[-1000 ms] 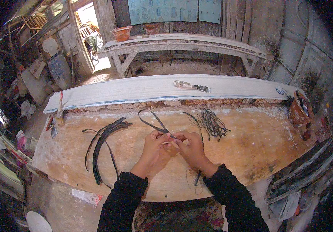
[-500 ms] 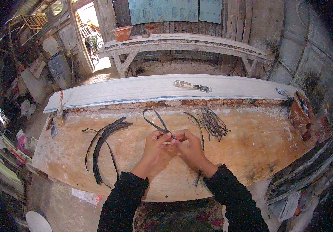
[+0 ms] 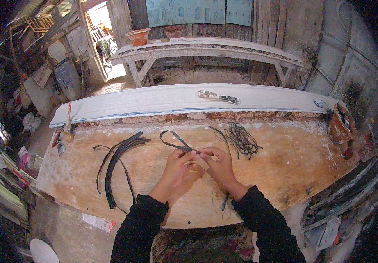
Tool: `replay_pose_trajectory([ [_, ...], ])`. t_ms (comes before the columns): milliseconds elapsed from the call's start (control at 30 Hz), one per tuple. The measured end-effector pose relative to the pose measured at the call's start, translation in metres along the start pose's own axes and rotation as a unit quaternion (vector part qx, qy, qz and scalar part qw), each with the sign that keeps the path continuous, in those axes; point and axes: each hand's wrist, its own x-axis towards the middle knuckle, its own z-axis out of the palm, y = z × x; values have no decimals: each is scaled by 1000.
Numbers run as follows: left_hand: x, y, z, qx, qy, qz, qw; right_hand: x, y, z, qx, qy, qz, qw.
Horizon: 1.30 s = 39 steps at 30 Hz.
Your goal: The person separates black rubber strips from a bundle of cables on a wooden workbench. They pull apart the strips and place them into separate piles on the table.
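A narrow black strip point(image 3: 169, 132) is bent into a loop that rises away from my fingers over the wooden board point(image 3: 154, 215). My left hand point(image 3: 179, 168) pinches it where its two ends come together. Just to the right, my right hand point(image 3: 218, 166) also has thumb and forefinger closed on the strip's end. A bundle of straight black strips point(image 3: 112, 175) lies curved on the board left of my hands. Beyond my right hand sits a pile of looped black strips point(image 3: 244, 140), with a single strip beside it partly hidden by that hand.
Behind the board runs a raised white ledge point(image 3: 154, 101), with a worn hand tool point(image 3: 219, 97) on it. A brush point(image 3: 68, 125) stands at the left end and a reddish-brown pot point(image 3: 340, 125) at the right. Farther back is a long bench point(image 3: 215, 55) carrying an orange pot point(image 3: 138, 37).
The loop has tipped lower and slightly left. My right hand has shifted a little right, opening a small gap between my fingertips.
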Motion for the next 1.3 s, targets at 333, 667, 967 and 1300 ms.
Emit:
replay_pose_trajectory([
  [333,-1,1,2,-18,15,-9,1000,0,-6,-5,-41,-12,-75,996],
  [667,-3,2,3,13,-17,26,999,1,-1,1,-15,-79,-15,997],
  [967,-2,1,5,-44,-24,49,998,4,4,-3,125,-138,116,976],
  [1300,5,0,-4,-38,-54,23,998,9,0,-10,320,-132,189,919],
])
